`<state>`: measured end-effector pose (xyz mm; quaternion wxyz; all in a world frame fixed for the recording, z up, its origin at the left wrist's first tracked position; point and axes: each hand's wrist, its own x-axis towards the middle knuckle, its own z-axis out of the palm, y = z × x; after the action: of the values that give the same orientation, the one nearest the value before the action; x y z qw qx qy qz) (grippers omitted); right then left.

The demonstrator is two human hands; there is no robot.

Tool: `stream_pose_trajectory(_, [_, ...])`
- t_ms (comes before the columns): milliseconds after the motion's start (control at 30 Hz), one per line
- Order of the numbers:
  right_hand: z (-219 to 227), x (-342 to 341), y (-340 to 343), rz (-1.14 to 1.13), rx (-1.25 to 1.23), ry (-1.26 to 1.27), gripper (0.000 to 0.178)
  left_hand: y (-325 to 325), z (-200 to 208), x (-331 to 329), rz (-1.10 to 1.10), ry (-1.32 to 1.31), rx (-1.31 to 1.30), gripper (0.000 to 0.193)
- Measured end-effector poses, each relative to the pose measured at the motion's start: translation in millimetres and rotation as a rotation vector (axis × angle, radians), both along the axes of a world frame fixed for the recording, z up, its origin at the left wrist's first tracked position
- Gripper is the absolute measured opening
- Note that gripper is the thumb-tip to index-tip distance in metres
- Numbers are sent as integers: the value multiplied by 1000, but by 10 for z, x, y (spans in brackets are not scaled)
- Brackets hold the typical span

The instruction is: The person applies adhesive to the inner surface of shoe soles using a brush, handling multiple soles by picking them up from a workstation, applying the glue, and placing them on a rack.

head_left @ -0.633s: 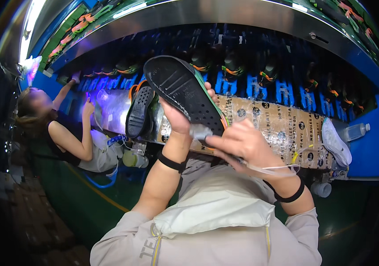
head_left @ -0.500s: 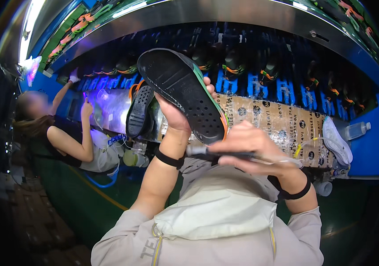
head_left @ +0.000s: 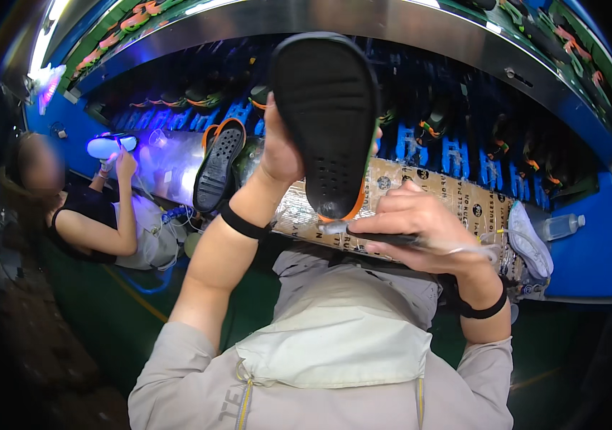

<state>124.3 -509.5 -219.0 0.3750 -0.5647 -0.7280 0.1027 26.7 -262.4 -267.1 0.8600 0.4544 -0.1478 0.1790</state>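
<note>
Black covers nearly the whole underside of the shoe (head_left: 326, 107) that you hold raised in front of you, toe end up, heel end down. Its heel edge shows orange, and small holes are set in the heel area above it. Your left hand (head_left: 283, 147) has a firm hold on the shoe: the palm lies along its left edge, and fingertips show at the opposite edge. The shoe is above the cardboard-covered bench (head_left: 456, 197), with a row of blue holders (head_left: 456, 161) behind.

Your right hand (head_left: 420, 226) is closed around a slim tool (head_left: 384, 237) with a dark handle and a pale tip. That tip points left, just below the heel; whether it touches the shoe cannot be told from this angle. Clear tubing (head_left: 463, 250) runs by your right wrist.

To the left of your raised shoe, a second shoe (head_left: 214, 172), black with orange trim, rests with its underside showing. Toward the right end of the bench, a white shoe (head_left: 531, 242) lies beside a clear bottle (head_left: 564, 226). Black bands (head_left: 243, 222) circle both your forearms. At far left, a co-worker (head_left: 94, 226) sits with hands near a glowing, shoe-shaped piece (head_left: 109, 146) under violet light.
</note>
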Motion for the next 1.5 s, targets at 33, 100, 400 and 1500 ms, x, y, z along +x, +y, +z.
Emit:
stream_pose_trajectory(33, [37, 32, 5, 2, -28, 58, 34, -15, 39, 7, 73, 70, 31, 121])
stream_pose_trajectory(100, [86, 15, 51, -150, -25, 24, 33, 32, 79, 48, 71, 80, 118, 112])
stream_pose_trajectory(400, [104, -5, 118, -107, -68, -83, 32, -20, 287, 312, -55, 309, 325, 71])
stream_pose_trajectory(1500, [-1052, -2, 79, -614, -93, 957, 17, -568, -1577, -1167, -245, 517, -928, 81])
